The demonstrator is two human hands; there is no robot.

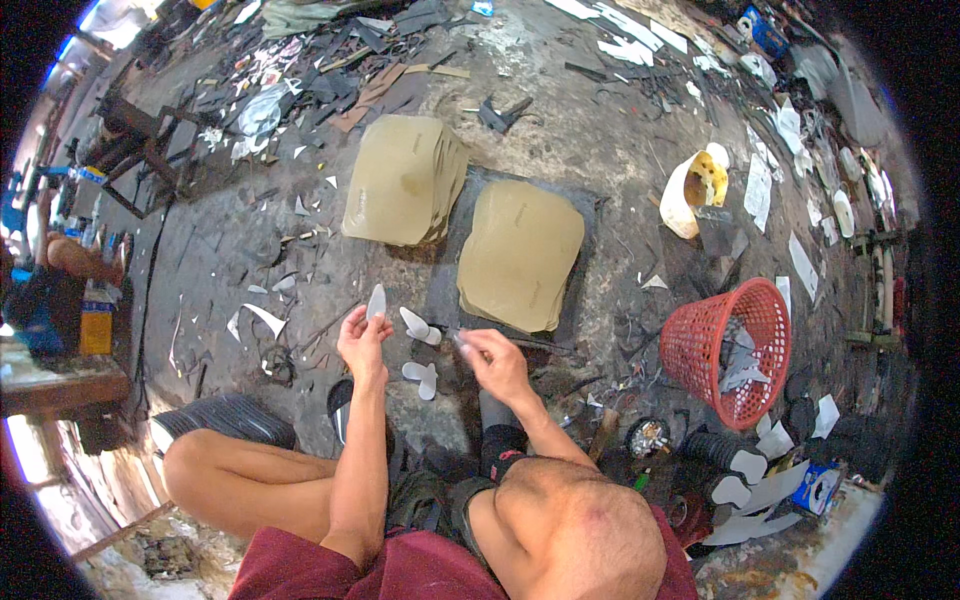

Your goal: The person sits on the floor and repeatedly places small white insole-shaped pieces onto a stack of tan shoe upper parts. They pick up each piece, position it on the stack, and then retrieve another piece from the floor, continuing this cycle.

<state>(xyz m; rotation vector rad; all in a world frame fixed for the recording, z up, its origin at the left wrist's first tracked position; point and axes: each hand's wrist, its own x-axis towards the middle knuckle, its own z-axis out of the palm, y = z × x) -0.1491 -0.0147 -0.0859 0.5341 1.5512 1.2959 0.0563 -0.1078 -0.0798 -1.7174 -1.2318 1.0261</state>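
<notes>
Bent knee at bottom; mid-frame, the left hand pinches 1 pale piece, the right hand some small item; 2 pale clusters lie between, finished or not, I can't tell.

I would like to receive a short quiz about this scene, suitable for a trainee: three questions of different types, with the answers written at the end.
1. True or false: the left hand is empty.
2. The basket at the right is: A) green, B) red, C) blue.
3. How many stacks of tan sheets are there?

Key: 1. False; it holds a pale piece upright. 2. B. 3. Two, side by side.
</notes>
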